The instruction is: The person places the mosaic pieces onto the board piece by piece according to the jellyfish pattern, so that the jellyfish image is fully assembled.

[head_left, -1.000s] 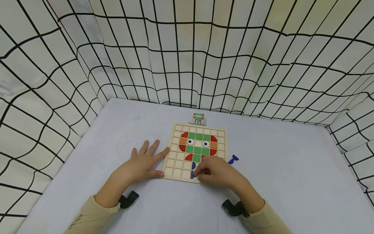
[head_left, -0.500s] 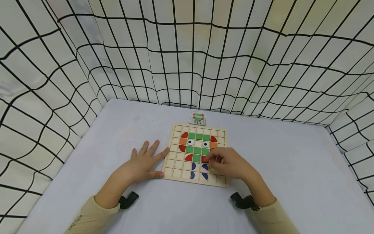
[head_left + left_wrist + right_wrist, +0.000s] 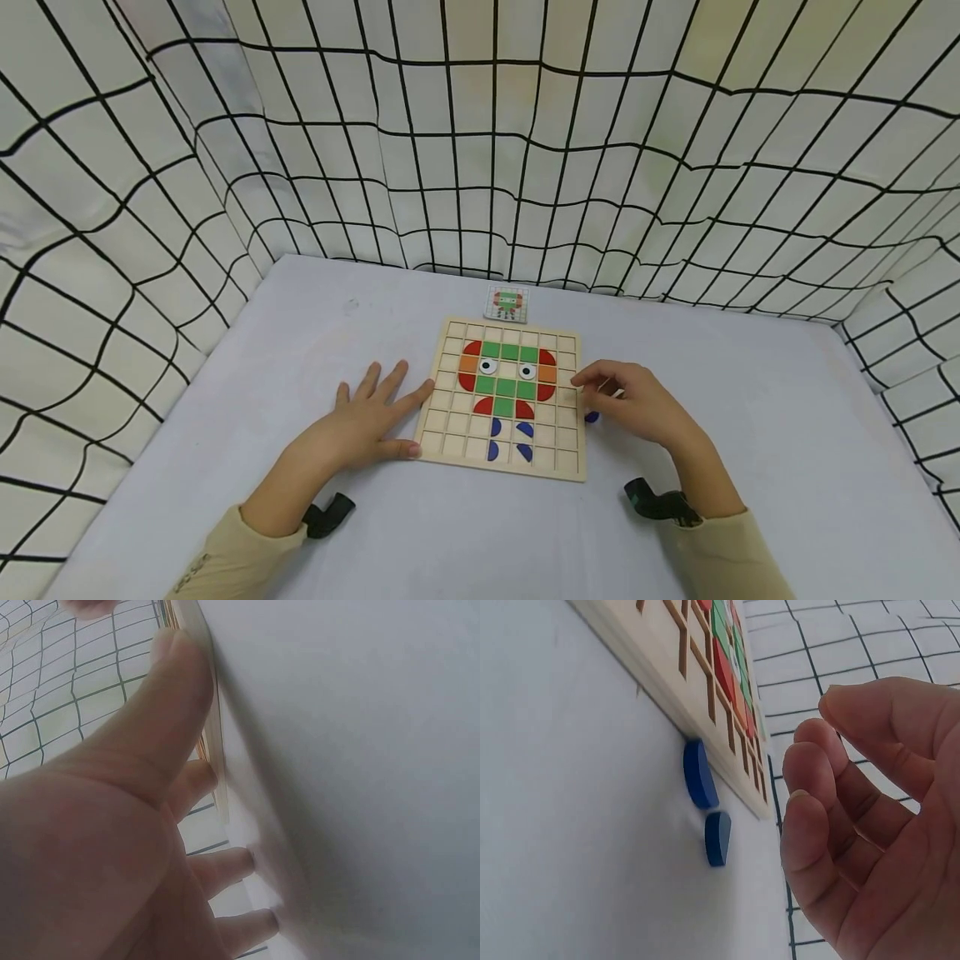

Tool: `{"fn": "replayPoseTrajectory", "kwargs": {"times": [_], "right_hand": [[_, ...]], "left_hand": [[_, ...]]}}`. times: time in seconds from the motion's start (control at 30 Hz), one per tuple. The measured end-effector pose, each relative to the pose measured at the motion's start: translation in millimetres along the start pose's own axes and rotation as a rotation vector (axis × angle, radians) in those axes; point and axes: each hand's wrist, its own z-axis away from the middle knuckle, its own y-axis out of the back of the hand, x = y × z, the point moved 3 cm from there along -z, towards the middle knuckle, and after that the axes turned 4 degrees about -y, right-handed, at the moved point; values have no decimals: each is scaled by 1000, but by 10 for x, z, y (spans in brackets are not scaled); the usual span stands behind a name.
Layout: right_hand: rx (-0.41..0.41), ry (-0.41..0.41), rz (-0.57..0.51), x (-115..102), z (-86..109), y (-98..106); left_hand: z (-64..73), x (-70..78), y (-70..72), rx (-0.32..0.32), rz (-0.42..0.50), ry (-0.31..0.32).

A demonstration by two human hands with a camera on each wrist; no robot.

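Note:
A square wooden grid board (image 3: 562, 461) bears red, green, orange and eye-marked tiles in a face-like pattern. Below these, several blue half-round pieces (image 3: 496, 427) lie in its cells. My left hand (image 3: 367, 425) rests spread on the table, thumb and index fingertip at the board's left edge. Beyond the right edge hovers my right hand (image 3: 641, 404), its fingers loosely bent and holding nothing. Two loose blue half-round pieces (image 3: 699, 774) stand out beside the board in the right wrist view; the hand mostly covers them in the head view.
A small picture card (image 3: 507, 304) with a similar pattern lies behind the board. White cloth covers the table (image 3: 750, 400). Black netting (image 3: 495, 133) over pale sheeting encloses the far side and both flanks.
My right hand has drawn back from the lower middle of the board to beyond its right edge, uncovering two blue pieces and a red one there. The left hand has stayed put.

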Motion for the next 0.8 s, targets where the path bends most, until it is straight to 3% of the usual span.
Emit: {"fn": "replayPoseTrajectory", "kwargs": {"times": [0.43, 0.8], "right_hand": [[35, -32, -41, 265, 7, 150], [-59, -132, 24, 361, 27, 125]], "left_hand": [[6, -13, -8, -3, 13, 2], [2, -9, -4, -5, 10, 4]]}}
